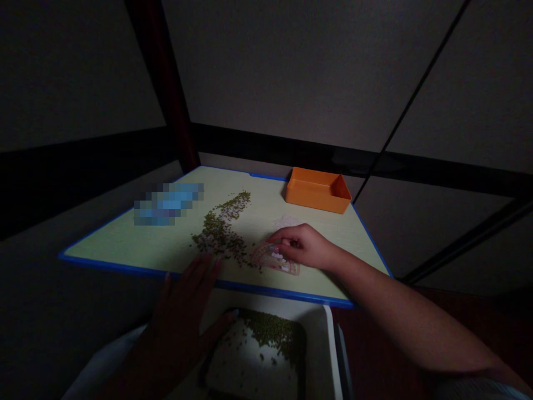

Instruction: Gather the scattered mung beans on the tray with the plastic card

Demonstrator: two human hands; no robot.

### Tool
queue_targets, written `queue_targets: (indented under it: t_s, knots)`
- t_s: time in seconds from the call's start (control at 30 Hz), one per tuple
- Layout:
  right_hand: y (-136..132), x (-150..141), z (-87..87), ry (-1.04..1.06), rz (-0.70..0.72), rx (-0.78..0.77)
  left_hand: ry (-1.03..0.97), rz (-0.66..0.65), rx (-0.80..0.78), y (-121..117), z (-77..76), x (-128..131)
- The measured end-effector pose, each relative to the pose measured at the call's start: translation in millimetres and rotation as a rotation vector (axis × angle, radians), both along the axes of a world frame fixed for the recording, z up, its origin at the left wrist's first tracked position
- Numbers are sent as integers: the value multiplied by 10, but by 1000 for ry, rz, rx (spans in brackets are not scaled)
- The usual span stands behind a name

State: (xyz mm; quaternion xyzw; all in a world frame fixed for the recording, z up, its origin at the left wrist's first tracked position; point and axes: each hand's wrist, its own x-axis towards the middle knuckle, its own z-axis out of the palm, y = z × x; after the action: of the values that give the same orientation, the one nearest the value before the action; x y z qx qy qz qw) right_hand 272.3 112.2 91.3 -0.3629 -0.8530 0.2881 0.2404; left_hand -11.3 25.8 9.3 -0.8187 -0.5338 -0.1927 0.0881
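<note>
My right hand is closed on a clear protractor with pink markings, held low at the tabletop. Left of the protractor, small green beans, which look like mung beans, lie scattered in a long patch. My left hand is open, fingers spread, at the table's front edge just short of the beans. Beneath it, a white bin holds more green beans, gathered mostly toward its far side. Part of the bin is hidden by my left hand and forearm.
The pale table has a blue rim. An orange open box stands at its back right. At the left lies a blurred-out blue item. A pale flat piece rests behind my right hand. Walls close in behind.
</note>
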Motion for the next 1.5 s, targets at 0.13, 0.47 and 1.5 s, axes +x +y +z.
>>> queue_targets:
  t_s: [0.13,0.47,1.5]
  knots:
    - [15,11,-36,-6,39,-45,10,-14,-2,6,-3,-2]
    - [26,79,10,64,-49,-23,-26,-1,-13,-6,-22,13]
    - [-17,125,124,-45,67,-447,-64,29,-115,-36,74,119]
